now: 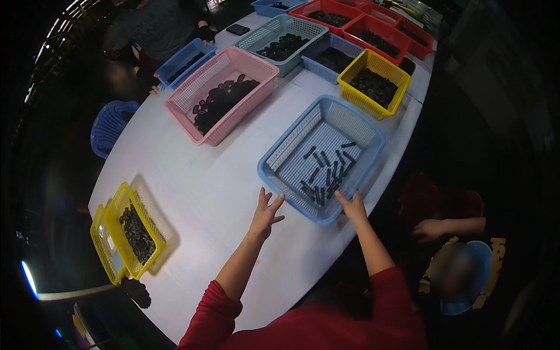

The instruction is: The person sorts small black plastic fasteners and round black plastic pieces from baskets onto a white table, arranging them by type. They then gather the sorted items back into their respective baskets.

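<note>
A light-blue plastic basket (279, 186) rests on the white table in front of me. Small dark strip-shaped pieces (330, 173) lie scattered inside it, mostly toward its near end. With its thumb over the near right rim, my right hand (354, 209) grips the basket; its other fingers are partly hidden outside the wall. My left hand (266, 216) hovers by the near left corner, fingers spread and holding nothing.
Beyond are a pink basket (175, 111), a yellow basket (373, 59), and several blue, teal and red ones with dark pieces. Yellow baskets (125, 195) stand on the table's left edge. A person (461, 274) sits close on my right; another (154, 35) is across the table. A phone (238, 29) lies at the far side.
</note>
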Motion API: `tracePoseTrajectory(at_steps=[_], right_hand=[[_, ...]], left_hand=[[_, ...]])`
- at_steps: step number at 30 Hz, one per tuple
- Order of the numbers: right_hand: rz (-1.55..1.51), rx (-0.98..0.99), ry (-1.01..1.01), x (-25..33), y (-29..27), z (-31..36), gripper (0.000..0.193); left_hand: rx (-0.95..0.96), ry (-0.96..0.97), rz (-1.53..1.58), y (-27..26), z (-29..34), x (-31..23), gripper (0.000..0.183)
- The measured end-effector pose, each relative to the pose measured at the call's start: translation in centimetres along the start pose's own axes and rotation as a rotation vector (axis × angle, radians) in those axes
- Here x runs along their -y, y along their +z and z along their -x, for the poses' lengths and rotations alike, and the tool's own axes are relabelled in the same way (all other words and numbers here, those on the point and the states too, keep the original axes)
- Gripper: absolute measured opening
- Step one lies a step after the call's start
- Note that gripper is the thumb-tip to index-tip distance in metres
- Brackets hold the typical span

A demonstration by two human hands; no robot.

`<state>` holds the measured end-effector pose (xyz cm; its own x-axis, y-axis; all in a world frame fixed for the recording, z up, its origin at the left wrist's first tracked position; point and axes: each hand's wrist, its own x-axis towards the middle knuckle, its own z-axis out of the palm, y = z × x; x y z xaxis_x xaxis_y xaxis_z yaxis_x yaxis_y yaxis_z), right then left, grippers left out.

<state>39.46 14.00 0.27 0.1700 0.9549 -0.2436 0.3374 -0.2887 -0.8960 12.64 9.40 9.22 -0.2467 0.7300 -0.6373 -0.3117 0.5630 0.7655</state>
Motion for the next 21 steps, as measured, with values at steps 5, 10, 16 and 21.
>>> tracePoseTrajectory(at_steps=[5, 10, 16, 21], right_hand=[[-0.062, -0.243, 0.151, 2.3, -5.9, -8.6, 0.088], [0.211, -0.473, 0.189, 2.3, -14.8, -30.6, 0.092], [-0.275, -0.257, 0.360, 3.4, -12.4, -34.6, 0.032], [-0.340, -0.312, 0.285, 4.3, -14.3, -29.1, 0.033]], left_hand=[[0.013, 0.137, 0.193, 0.2, -4.0, 4.8, 0.059], [-0.081, 0.051, 0.282, -2.5, -5.3, 6.1, 0.065], [-0.276, 0.062, 0.154, -12.5, -1.7, 2.1, 0.053], [-0.699, 0.481, -0.444, -10.3, -1.6, -1.1, 0.070]])
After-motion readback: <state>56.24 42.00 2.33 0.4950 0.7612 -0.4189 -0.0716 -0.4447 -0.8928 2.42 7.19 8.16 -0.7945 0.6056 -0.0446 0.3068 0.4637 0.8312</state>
